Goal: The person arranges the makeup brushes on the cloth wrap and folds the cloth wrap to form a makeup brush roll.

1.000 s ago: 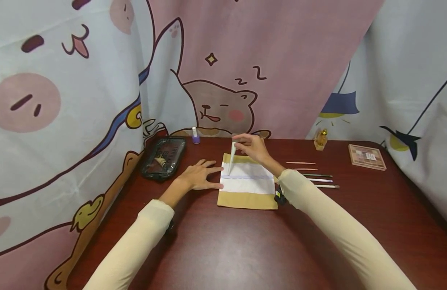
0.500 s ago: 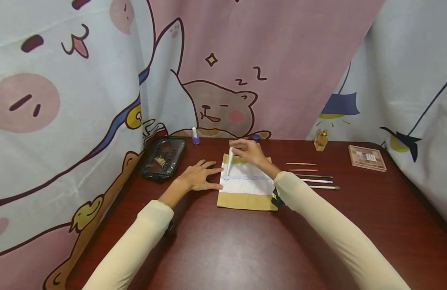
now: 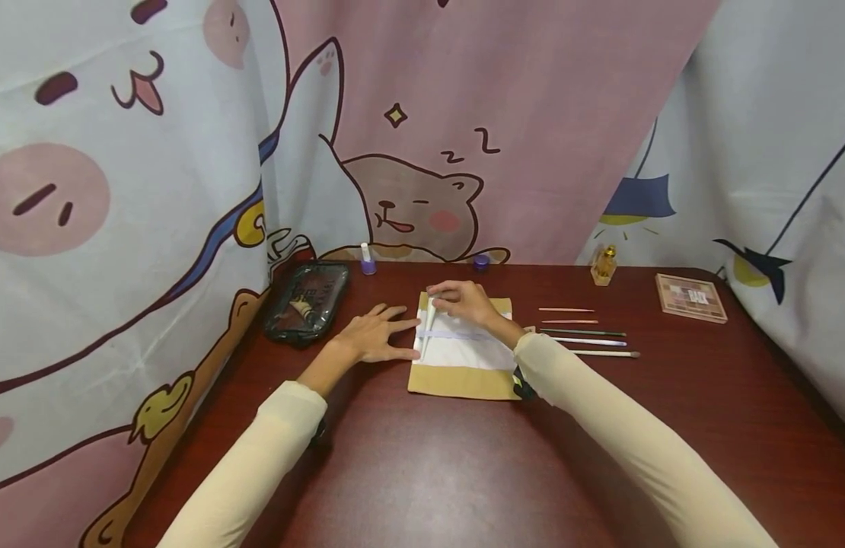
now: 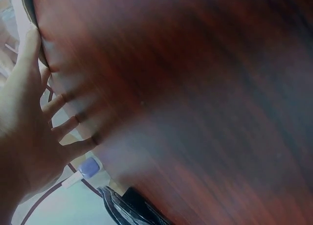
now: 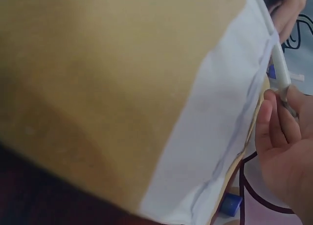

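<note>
A yellow cloth with white middle panels lies flat on the table, and a lavender band runs across it. My right hand pinches a white makeup brush by its upper end, where my fingers hide its head. The brush tilts along the cloth's left side, with its thin end pointing toward me, past the band. In the right wrist view the band crosses the brush handle. My left hand is spread on the table, thumb and forefinger touching the cloth's left edge.
Several slim brushes lie in a row to the right. A palette and a perfume bottle stand farther back. A black clear-topped pouch, a purple nail polish bottle and a purple lid are at the back.
My right hand has come down and toward me with the brush. The brush's thin end has gone from the lavender band to well past its near side. My left hand stays put.
</note>
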Demonstrator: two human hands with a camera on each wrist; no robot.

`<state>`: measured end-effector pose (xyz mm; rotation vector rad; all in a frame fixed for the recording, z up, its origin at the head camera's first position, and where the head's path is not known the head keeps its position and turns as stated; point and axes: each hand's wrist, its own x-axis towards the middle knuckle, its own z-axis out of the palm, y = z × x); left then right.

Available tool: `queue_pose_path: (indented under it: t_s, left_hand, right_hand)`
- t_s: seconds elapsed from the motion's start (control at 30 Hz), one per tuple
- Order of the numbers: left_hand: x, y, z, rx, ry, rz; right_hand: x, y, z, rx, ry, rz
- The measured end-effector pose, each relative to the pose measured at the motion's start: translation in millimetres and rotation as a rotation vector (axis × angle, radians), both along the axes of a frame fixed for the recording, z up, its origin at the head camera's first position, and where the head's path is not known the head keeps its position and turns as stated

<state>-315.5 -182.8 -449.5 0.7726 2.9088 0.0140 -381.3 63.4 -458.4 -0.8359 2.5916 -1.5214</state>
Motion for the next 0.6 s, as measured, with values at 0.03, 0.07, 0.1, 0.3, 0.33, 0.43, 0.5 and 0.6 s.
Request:
queue_pose_path:
  t_s: [0.03, 0.07, 0.1, 0.3, 0.33, 0.43, 0.5, 0.6]
  left_hand:
    - [0.0, 0.0, -0.2, -0.001, 0.002, -0.002]
    - [-0.1, -0.1, -0.4, -0.003, 0.004, -0.004]
    - [-0.3, -0.1, -0.5, -0.005, 0.006, -0.005]
    - [-1.2, 0.2, -0.3, -0.003, 0.007, -0.008]
    - [-1.3, 0.1, -0.3, -0.004, 0.007, -0.007]
    - [-1.5, -0.3, -0.5, -0.005, 0.006, -0.005]
    - [-1.7, -0.4, -1.1, -0.008, 0.004, -0.005]
    - [-1.8, -0.4, -1.6, -0.005, 0.002, -0.008]
  right_hand:
    - [0.6, 0.3, -1.2, 0.023, -0.006, 0.002]
    - [1.3, 0.5, -2.3, 0.042, -0.015, 0.007]
    - [2.1, 0.9, -3.2, 0.057, -0.024, 0.015]
    - [7.9, 2.9, -6.5, 0.094, -0.037, 0.062]
    - [8.9, 3.3, -6.9, 0.096, -0.034, 0.066]
    - [12.0, 4.4, -8.5, 0.104, -0.019, 0.084]
    - [13.8, 5.3, -10.2, 0.105, -0.004, 0.101]
    - [15.5, 6.6, -14.1, 0.091, 0.014, 0.138]
